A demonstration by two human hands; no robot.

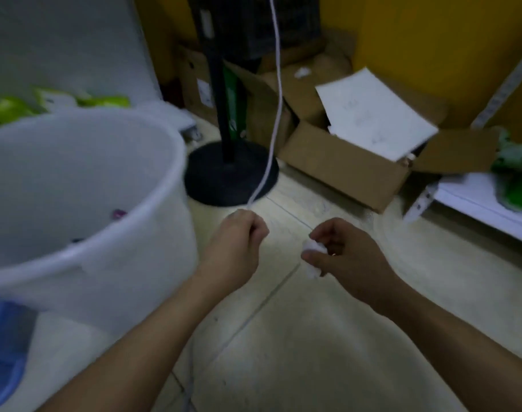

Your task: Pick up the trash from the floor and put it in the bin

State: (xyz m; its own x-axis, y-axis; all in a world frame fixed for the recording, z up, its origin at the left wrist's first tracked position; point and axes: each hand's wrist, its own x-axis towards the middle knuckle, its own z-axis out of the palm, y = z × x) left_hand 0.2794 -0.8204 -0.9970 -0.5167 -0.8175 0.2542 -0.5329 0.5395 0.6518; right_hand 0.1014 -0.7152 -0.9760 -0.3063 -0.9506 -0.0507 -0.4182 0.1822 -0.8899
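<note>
The trash, a crumpled white wad (311,248), was off the floor (313,337) and pinched in the curled fingers of the right hand (347,257), well to the right of the bin (152,263). The left hand (238,242) was closed in a fist, apparently around a white cord (277,114) that ran up past the black fan stand (233,176). The bin's open mouth lay beyond the left arm. Assessed risks: the path to the bin crosses that arm and the cord, so a brush could knock the wad loose; a light wad released short of the rim would drop back to the floor; a tug on the cord could disturb the stand.
</note>
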